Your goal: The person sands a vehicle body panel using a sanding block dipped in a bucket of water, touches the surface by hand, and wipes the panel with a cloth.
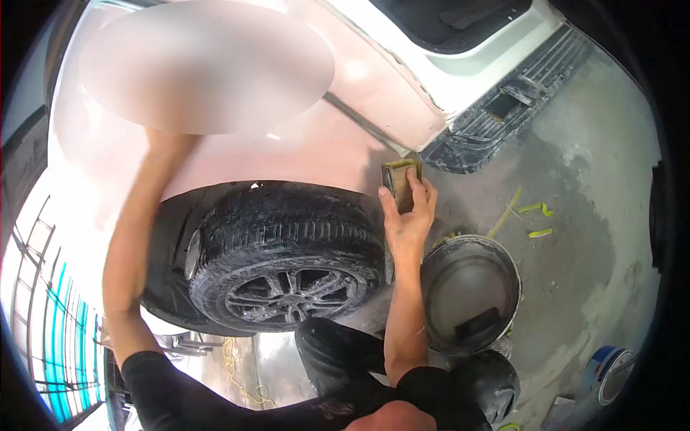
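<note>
In my right hand point(410, 219) is a sanding block point(402, 188) with yellowish edges, gripped between the thumb and fingers. It sits at the lower edge of the pinkish car panel point(287, 161), just right of the wheel arch; whether it touches the panel is hard to see. My left arm reaches up across that panel. A blurred oval covers my left hand point(176, 97), so its fingers and anything in them are hidden. Between my arms is the dusty black car wheel point(291, 291).
Beside my right forearm stands a round bucket point(516, 280) of greyish water with a dark block point(478, 325) in it. Yellow tape scraps point(539, 233) lie on the wet concrete floor point(575, 287). A paint can point(611, 373) stands lower right. A dirty side step point(503, 108) juts out above.
</note>
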A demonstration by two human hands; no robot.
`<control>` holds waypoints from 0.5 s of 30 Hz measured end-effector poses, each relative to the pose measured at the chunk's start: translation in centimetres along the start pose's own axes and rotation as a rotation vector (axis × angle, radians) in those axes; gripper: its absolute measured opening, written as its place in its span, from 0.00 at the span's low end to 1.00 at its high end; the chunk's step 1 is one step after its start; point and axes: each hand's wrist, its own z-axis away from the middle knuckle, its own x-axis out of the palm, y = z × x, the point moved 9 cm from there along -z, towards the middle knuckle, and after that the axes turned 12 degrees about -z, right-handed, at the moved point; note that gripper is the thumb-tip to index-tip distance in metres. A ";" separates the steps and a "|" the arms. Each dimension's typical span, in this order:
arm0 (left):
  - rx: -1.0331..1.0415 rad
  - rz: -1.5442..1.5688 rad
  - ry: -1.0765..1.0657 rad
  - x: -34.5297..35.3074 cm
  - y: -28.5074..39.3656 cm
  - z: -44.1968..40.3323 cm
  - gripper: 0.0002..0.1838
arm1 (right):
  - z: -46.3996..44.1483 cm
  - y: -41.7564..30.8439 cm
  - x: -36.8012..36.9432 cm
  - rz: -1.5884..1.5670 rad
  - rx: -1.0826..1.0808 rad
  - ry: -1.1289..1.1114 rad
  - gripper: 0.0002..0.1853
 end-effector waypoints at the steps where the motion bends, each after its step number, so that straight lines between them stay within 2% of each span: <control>1: -0.002 0.046 -0.005 0.4 2.6 0.5 0.28 | -0.1 -0.1 -0.3 0.018 0.024 0.008 0.32; 4: 0.076 0.114 -0.130 2.3 11.9 1.2 0.23 | -0.3 -1.1 -1.0 0.000 -0.006 0.038 0.32; 5: 0.088 0.103 -0.164 2.9 14.5 1.1 0.27 | -0.4 -1.5 -1.3 0.029 -0.029 0.049 0.32; 7: 0.139 0.137 -0.156 4.0 19.4 1.5 0.24 | -0.7 -2.5 -2.2 0.088 -0.086 0.075 0.33; 9: 0.268 0.357 -0.174 4.5 24.9 2.4 0.23 | -1.1 -2.9 -3.2 0.112 -0.102 0.091 0.32; 10: 0.345 0.484 -0.180 4.9 28.0 3.6 0.20 | -1.4 -3.0 -3.9 0.125 -0.114 0.103 0.32; 12: 0.437 0.471 -0.226 2.7 33.5 5.7 0.14 | -2.2 -3.0 -5.2 0.151 -0.095 0.133 0.32; 13: 0.332 0.576 -0.189 1.4 34.8 7.1 0.14 | -2.3 -2.7 -5.8 0.163 -0.082 0.148 0.32; 14: 0.252 0.617 -0.266 0.7 36.5 8.8 0.15 | -2.4 -2.0 -6.3 0.125 -0.044 0.141 0.33; 15: 0.183 0.724 -0.508 0.2 38.1 10.3 0.15 | -2.4 -1.1 -6.9 0.090 -0.011 0.134 0.33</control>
